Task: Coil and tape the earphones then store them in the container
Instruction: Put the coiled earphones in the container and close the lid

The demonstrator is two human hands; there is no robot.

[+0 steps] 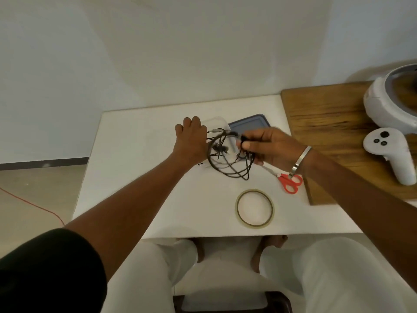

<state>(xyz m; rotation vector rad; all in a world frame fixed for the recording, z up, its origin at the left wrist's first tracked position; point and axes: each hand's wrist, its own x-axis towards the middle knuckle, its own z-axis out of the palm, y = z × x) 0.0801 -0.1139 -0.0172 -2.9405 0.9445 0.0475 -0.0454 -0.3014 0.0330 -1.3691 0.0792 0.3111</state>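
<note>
At the left of the frame's middle, the left hand (191, 137) reaches over the clear plastic container (216, 123), which sits at the far side of the white table (135, 177). Its fingers curl over the container's near-left edge, and some strands of cable seem to run to it; whether it pinches the cable or only steadies the container I cannot tell.

Just right of it hang the black wired earphones (225, 159), a loose, uneven tangle of loops held above the table and partly over the container, not yet a tidy coil. The right hand (270, 145) grips one end of the cable between thumb and curled fingers.

Behind, the container's blue-grey lid (250, 124) lies flat. Lower down, the roll of clear tape (254, 208) rests untouched near the table's front edge, and red-handled scissors (290, 181) lie beside the right wrist.

The coiling looks unfinished. To do it well, I would judge it best to shake out the crossed loops first, then wind even turns around the fingers of one hand, keeping the earbuds and plug tucked in, before reaching for tape.

At far right, a white controller (388, 154) lies on a wooden board (327, 123).
</note>
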